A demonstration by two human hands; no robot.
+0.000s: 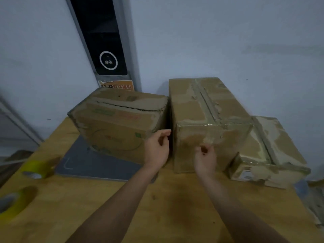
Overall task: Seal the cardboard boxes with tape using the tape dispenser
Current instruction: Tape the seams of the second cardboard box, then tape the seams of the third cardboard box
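Three worn cardboard boxes stand on the wooden table. The left box has an open slit along its top seam. The tall middle box carries tape along its top seam, and a glossy tape strip runs down its front face. The low right box is taped too. My left hand hovers at the gap between the left and middle boxes with relaxed fingers and holds nothing. My right hand is at the middle box's front, its fingertips pinching the strip's lower end.
Two yellow tape rolls lie at the table's left edge, one farther back and one nearer. A grey mat lies under the left box. A wall and a dark door panel rise right behind the boxes.
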